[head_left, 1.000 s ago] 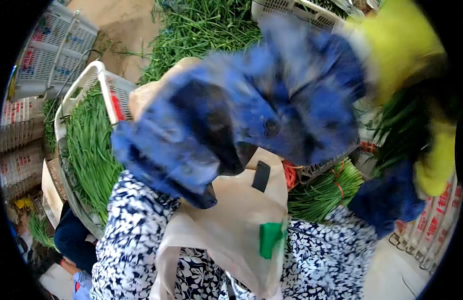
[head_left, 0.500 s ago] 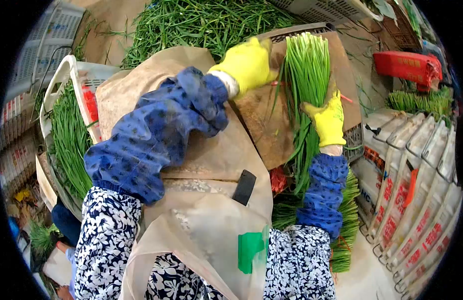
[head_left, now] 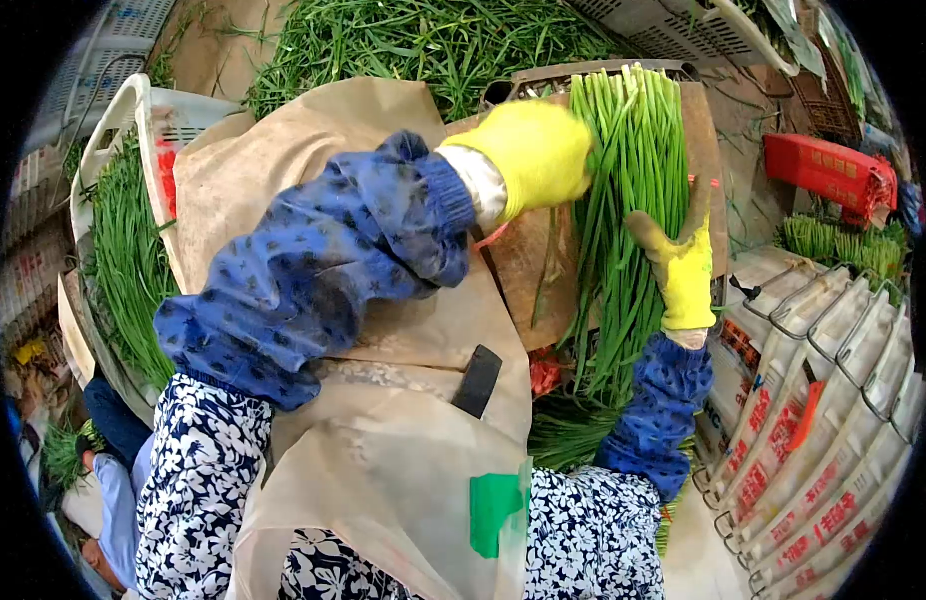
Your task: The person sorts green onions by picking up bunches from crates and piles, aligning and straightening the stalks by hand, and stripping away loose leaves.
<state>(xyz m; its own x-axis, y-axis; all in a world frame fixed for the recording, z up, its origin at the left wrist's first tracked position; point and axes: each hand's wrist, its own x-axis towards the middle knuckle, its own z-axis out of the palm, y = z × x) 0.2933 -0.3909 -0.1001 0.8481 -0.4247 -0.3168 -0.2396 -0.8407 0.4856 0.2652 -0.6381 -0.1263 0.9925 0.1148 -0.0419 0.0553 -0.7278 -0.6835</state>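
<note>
A bunch of long green chives (head_left: 628, 180) lies on a brown board (head_left: 553, 290), its pale cut ends at the far side. My left hand (head_left: 533, 155), in a yellow glove, is against the bunch's upper left edge. Its fingers are curled under and mostly hidden, so what they hold does not show. At the bunch's right side is my right hand (head_left: 683, 265), gloved in yellow with dirty fingertips. Thumb and forefinger are spread apart there, the thumb over the chives. A pink-red strip (head_left: 491, 238) shows beneath my left wrist.
Loose greens (head_left: 413, 50) are heaped beyond the board. A white basket (head_left: 143, 110) of chives stands at left. Folded white bags with red print (head_left: 813, 440) and a red box (head_left: 828, 170) are at right. Another person's sleeve (head_left: 113, 500) appears lower left.
My left hand has moved right and slightly nearer, up to the chives. My right hand has shifted a little right and nearer, its thumb and forefinger spreading. The bunch looks wider.
</note>
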